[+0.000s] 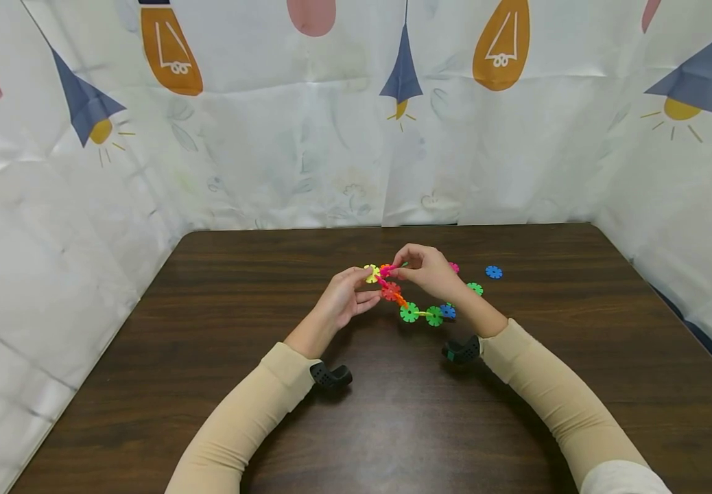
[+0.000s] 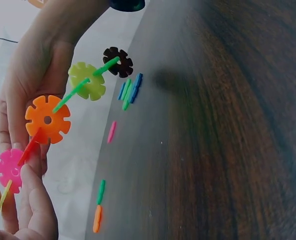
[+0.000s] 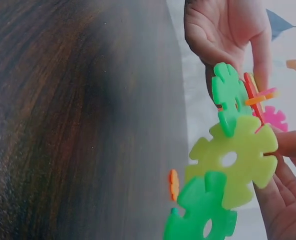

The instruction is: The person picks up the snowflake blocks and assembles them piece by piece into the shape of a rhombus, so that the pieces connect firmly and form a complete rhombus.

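Observation:
A chain of interlocking notched plastic discs, several colours, hangs between the hands in the head view. My left hand pinches its yellow disc at the upper left end. My right hand pinches the chain just right of that, at a pink disc. Below them follow a red disc, a green disc and a blue disc. The left wrist view shows a pink disc at the left fingers, linked to an orange disc. In the right wrist view, a yellow-green disc stands large beside the right fingers.
A loose blue disc lies on the brown table, right of the right hand. A green disc and a pink disc show beside the right forearm. A printed white curtain stands behind the table.

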The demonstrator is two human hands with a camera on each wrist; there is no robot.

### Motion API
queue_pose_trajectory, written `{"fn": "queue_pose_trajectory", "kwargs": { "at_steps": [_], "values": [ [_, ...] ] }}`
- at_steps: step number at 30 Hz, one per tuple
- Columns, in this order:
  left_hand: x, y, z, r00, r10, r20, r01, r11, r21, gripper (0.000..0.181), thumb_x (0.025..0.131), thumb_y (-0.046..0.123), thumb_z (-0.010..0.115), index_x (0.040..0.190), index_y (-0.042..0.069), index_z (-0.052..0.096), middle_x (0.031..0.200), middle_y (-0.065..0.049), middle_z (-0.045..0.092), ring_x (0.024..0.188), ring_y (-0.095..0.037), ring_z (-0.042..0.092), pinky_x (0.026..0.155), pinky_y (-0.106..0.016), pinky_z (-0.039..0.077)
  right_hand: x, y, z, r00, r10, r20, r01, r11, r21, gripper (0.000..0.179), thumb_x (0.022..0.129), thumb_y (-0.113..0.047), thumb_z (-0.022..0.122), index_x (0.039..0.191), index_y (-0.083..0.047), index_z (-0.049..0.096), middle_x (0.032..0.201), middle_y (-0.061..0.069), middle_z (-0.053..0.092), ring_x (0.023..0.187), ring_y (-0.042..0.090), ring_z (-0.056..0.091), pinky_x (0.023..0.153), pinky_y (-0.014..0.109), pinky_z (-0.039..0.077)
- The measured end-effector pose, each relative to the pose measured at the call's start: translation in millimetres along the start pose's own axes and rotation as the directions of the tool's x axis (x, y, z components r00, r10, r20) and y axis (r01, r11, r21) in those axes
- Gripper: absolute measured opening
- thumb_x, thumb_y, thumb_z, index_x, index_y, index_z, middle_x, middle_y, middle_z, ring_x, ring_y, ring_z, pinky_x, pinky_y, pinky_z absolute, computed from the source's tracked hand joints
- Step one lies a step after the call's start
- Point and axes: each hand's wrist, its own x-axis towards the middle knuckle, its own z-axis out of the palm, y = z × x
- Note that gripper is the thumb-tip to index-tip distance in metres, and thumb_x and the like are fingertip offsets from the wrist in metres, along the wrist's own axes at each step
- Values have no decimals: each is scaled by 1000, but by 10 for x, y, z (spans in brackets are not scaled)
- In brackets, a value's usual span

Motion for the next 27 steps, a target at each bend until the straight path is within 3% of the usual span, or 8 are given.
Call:
{"fn": "queue_pose_trajectory", "kwargs": {
  "at_steps": [7,14,20,27],
  "values": [
    [-9,-14,18,999,38,33,-38,999,15,24,108,18,56,84,16,53,101,-6,57,66,-16,71,83,-37,59,-19,12,25,998,-47,-30,46,997,-57,10,91,-2,77,96,-1,68,92,11,71,83,33,72,78,40,59],
    [-12,-5,41,999,45,19,-45,999,4,26,107,15,55,81,16,53,101,-3,58,66,-17,71,84,-39,59,-38,12,58,992,-103,-71,98,992,-78,9,88,3,78,87,-1,70,90,10,73,82,26,74,74,35,61],
    [-10,19,78,999,42,14,-42,999,-13,27,107,13,56,80,16,53,109,-3,60,67,-18,71,87,-39,57,-41,14,77,983,-152,-108,146,987,-61,10,87,8,77,84,0,71,89,13,73,81,26,74,73,33,61],
    [-7,7,77,1000,21,7,-20,1000,-11,27,107,14,57,80,16,54,111,-5,57,68,-19,72,86,-39,57,-53,-1,85,975,-203,-85,196,977,-88,12,86,10,77,83,0,71,89,13,74,83,27,75,76,36,61]
  ]
}}
